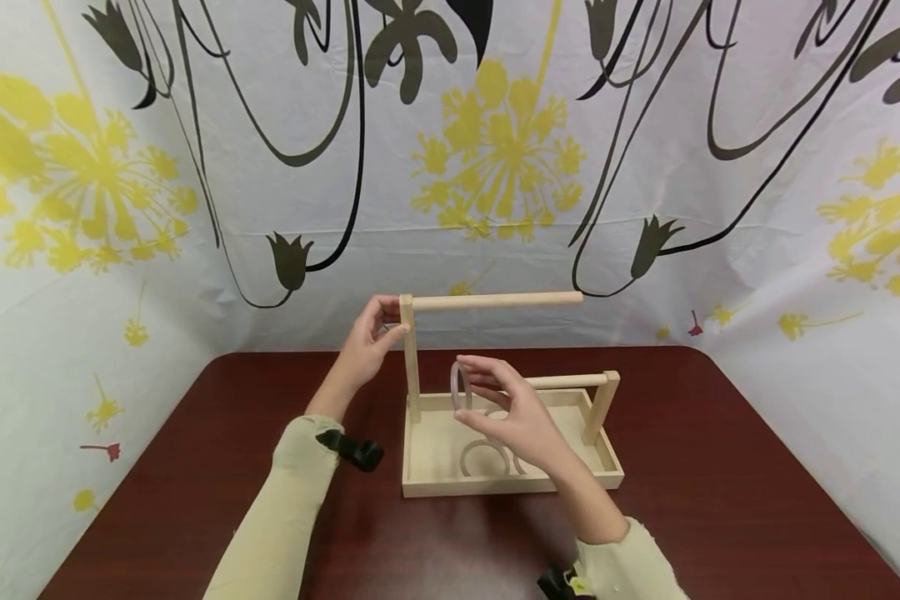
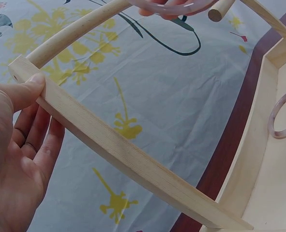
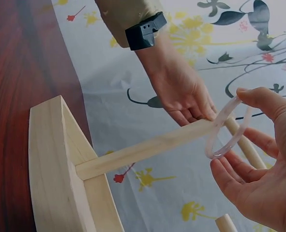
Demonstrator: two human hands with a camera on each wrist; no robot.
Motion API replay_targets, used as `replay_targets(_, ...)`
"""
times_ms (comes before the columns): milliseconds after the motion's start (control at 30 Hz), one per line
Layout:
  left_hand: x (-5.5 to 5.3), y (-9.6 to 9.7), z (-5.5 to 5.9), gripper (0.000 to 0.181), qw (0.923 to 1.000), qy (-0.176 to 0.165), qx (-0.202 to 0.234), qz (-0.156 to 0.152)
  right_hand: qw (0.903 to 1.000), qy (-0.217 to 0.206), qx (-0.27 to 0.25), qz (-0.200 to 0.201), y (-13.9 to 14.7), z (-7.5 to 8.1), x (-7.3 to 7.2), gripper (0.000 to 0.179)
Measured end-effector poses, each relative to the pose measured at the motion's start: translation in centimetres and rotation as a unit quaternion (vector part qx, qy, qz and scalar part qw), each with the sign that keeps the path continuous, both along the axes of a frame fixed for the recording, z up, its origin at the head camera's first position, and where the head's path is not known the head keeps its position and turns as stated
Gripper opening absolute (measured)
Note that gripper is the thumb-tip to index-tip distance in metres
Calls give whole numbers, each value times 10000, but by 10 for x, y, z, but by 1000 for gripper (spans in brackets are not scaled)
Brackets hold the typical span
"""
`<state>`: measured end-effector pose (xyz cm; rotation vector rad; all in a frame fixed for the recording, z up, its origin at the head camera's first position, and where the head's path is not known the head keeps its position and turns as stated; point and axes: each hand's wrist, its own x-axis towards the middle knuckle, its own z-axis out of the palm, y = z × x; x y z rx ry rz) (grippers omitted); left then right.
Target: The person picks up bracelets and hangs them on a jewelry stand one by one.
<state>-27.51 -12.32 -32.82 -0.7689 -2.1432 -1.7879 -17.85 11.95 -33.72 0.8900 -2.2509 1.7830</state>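
Note:
In the head view, my left hand (image 1: pixel 363 350) grips the tall wooden post (image 1: pixel 411 358) of a bangle stand near its top. The left wrist view shows the thumb on the post's near face and the fingers behind it. My right hand (image 1: pixel 513 408) pinches a pale pinkish bangle (image 3: pixel 215 137) between thumb and fingertips, upright above the stand's tray (image 1: pixel 487 487). From the post's top a round upper rod (image 1: pixel 495 300) runs right to a free end. Another bangle (image 2: pixel 274 121) lies in the tray, with more partly hidden behind my right hand.
A lower rod (image 1: pixel 570 382) reaches left from a short post (image 1: pixel 600 408) at the tray's right end. The stand sits on a dark red-brown table (image 1: pixel 720 467). Behind it hangs a white cloth (image 1: pixel 510 275) printed with flowers.

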Motion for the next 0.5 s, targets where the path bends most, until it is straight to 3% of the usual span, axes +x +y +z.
replay_targets(500, -1, 1, 0, 32, 9999, -10, 119, -43, 9999, 119, -83, -62, 11, 6, 0, 63)
